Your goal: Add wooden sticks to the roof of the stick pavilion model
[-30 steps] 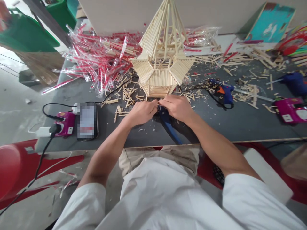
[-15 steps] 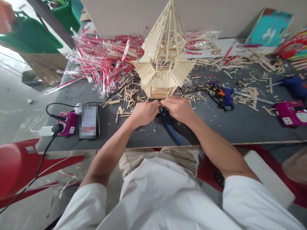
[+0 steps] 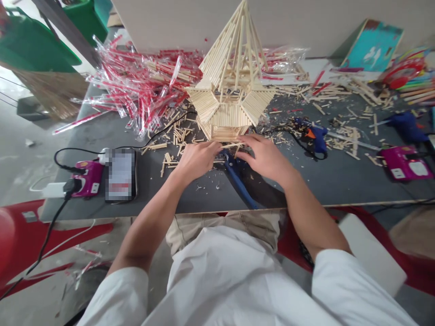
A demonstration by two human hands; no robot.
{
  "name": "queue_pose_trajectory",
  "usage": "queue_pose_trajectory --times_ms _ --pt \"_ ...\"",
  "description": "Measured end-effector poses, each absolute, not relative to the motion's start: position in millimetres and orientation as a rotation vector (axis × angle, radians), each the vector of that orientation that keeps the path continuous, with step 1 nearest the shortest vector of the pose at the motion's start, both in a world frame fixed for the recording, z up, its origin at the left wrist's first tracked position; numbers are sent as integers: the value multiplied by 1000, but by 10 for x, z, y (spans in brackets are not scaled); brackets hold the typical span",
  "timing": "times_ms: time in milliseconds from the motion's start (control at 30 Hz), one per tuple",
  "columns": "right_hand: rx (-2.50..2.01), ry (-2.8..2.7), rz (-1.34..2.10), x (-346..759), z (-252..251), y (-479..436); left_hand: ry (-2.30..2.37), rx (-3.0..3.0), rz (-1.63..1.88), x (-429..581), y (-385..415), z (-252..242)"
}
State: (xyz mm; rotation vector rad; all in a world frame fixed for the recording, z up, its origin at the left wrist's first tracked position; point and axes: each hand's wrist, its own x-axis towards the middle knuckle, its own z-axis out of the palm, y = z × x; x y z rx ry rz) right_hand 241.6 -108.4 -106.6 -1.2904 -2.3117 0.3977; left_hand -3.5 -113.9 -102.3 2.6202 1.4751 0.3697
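My left hand [image 3: 200,159] is closed, with thumb and fingertips together on the end of a short wooden stick [image 3: 232,145]. My right hand [image 3: 267,157] is open, thumb and fingers spread just right of that stick. Beneath and between the hands lies a blue-handled hand tool [image 3: 239,181], like pliers or a cutter; its head is partly covered. Right behind the hands stands a lantern-like model built of wooden sticks [image 3: 231,113], with a tall pointed top.
Red-and-clear plastic wrappers [image 3: 146,86] heap at the back left. Stick offcuts [image 3: 180,136] litter the table [image 3: 176,194]. A phone [image 3: 120,174] and a purple power socket [image 3: 87,179] are at left. Blue glue guns [image 3: 317,138] and another purple socket [image 3: 406,163] lie at right.
My right hand has moved slightly right and its fingers have come apart. My left hand has shifted a little left, and the wooden stick now shows between the hands.
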Motion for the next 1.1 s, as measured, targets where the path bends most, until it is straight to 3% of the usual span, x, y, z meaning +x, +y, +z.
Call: queue_pose_trajectory --times_ms 300,633,1100 --pt "-1560 -2484 245 2387 -1208 -1988 1459 2586 407 -48 -1156 -1022" --pt "-1752 -2376 15 2359 -1272 -2014 1453 2366 526 -19 -1152 -1083" --pt "-1589 -1915 1002 2435 -929 -2040 1443 2491 408 68 -1238 -1058"
